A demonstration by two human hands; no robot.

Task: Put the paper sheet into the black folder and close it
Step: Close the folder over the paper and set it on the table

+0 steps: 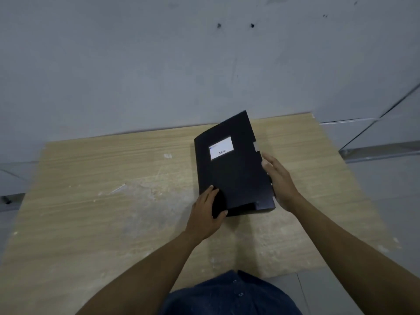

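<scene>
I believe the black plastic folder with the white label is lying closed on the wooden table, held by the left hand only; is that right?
Not quite: both hands hold it. In the head view the left hand grips the near-left corner of the black plastic folder and the right hand rests against its right edge. The rest stands: closed, white label up, on the wooden table.

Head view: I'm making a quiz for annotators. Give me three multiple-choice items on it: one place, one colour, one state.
1. Where does the black folder lie on the wooden table?
A far right part
B near left corner
C on the floor

2. What colour is the folder's label?
A red
B white
C green

3. How is the folder?
A wide open
B closed or nearly so
C standing upright

Key: A, it is right of the middle, towards the wall; B, a white rectangle on the cover; B, the cover is down, left hand and right hand at its edges.
</scene>
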